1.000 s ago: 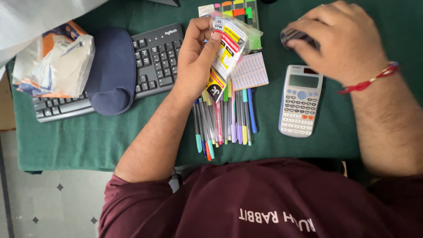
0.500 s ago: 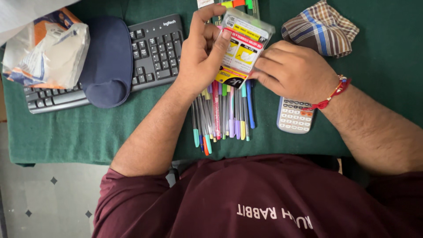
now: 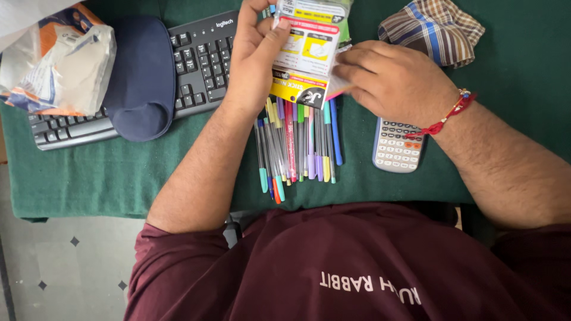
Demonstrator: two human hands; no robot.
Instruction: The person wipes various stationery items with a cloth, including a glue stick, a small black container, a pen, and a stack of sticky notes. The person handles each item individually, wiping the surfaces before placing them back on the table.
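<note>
The left hand grips a flat plastic packet with a white, red and yellow printed card inside, thumb pressed on its face and fingers curled behind its left edge, holding it up above the green cloth. The right hand is closed in a pinch on the packet's lower right corner, its fingertips touching the packet's edge, and a red thread band circles that wrist. Just below both hands a row of coloured pens lies side by side on the cloth, their upper ends hidden under the packet. Under the right wrist lies a grey calculator, partly covered by the hand. Beyond the right hand sits a folded checked cloth. To the left of the left hand a black keyboard lies at a slant, with a dark blue pad resting across it, and further left a crumpled plastic bag.
</note>
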